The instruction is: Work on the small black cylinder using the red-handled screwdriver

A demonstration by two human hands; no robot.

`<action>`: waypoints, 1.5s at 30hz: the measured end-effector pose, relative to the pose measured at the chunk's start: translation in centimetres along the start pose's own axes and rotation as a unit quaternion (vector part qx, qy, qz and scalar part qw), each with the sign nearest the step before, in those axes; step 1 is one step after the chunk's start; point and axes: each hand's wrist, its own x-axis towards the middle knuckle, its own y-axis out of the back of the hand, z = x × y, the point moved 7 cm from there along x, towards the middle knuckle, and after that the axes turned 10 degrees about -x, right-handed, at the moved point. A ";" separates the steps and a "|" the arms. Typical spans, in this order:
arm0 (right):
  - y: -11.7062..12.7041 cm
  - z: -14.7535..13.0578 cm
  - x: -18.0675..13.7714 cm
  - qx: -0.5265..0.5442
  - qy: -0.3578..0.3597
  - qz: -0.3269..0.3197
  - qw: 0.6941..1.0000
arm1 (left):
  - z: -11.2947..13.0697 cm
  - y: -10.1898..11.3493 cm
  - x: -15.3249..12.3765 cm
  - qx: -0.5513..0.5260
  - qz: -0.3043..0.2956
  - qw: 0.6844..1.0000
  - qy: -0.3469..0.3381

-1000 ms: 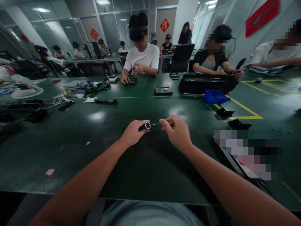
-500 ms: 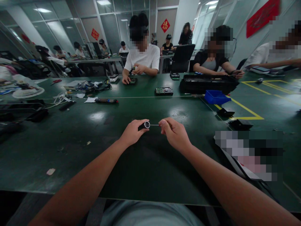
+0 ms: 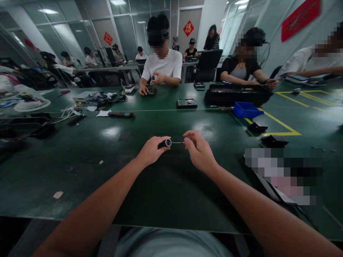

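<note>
My left hand (image 3: 151, 151) is closed round a small black cylinder (image 3: 161, 144) with a bright silver ring at its end. From my right hand (image 3: 199, 151), a thin screwdriver (image 3: 177, 142) points left, and its metal shaft reaches the ringed end of the cylinder. A bit of red shows where the shaft meets my right fingers; the rest of the handle is mostly hidden by them. Where exactly the tip touches, I cannot tell. Both hands are held over the green table (image 3: 177, 200), near its middle.
Ahead lie a hard drive (image 3: 187, 103), an electric screwdriver (image 3: 122, 114) and a blue bin (image 3: 247, 110). A long black casing (image 3: 238, 94) stands behind the bin. Cables and parts (image 3: 103, 97) clutter the far left. A person (image 3: 162, 66) works opposite.
The fingers of my right hand have loosened and lifted a little round the screwdriver handle. My left hand and the cylinder have barely moved.
</note>
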 end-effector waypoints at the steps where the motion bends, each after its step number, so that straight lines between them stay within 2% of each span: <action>1: 0.0 0.3 0.1 0.028 -0.015 0.009 0.999 | 0.0 0.0 0.0 -0.001 0.001 1.000 0.006; 5: -0.8 1.9 0.6 0.165 -0.070 0.015 0.984 | 0.3 0.1 0.1 -0.010 -0.006 1.000 0.024; 8: -1.1 3.6 1.1 0.261 -0.129 0.047 0.956 | 1.0 0.4 0.2 -0.014 -0.001 1.000 -0.022; 10: -1.8 4.7 1.3 0.301 -0.165 0.025 0.939 | 1.2 0.7 0.3 0.000 0.007 0.999 -0.052; 13: -1.7 5.6 1.4 0.268 -0.185 0.039 0.945 | 0.5 0.5 0.6 0.031 -0.006 0.999 -0.041; 17: -1.0 5.5 1.3 0.228 -0.160 0.080 0.957 | 0.0 0.2 0.7 0.049 -0.021 0.998 -0.023; 21: -0.6 4.5 1.2 0.206 -0.112 0.077 0.969 | 0.4 -0.1 0.6 0.057 -0.032 0.997 -0.038; 28: 0.2 2.1 0.7 0.063 -0.044 0.067 0.995 | 0.6 -0.6 0.4 0.068 -0.050 0.996 -0.041; 36: 0.6 -0.1 0.4 -0.102 0.047 0.057 0.992 | 0.5 -1.1 0.3 0.088 -0.073 0.992 -0.047; 41: 1.1 0.4 0.7 -0.112 0.031 0.073 0.990 | 0.1 -0.6 0.5 0.053 -0.050 0.997 -0.006; 45: 1.3 0.6 0.7 -0.098 0.023 0.082 0.992 | -0.6 0.4 0.6 -0.074 0.016 0.996 0.048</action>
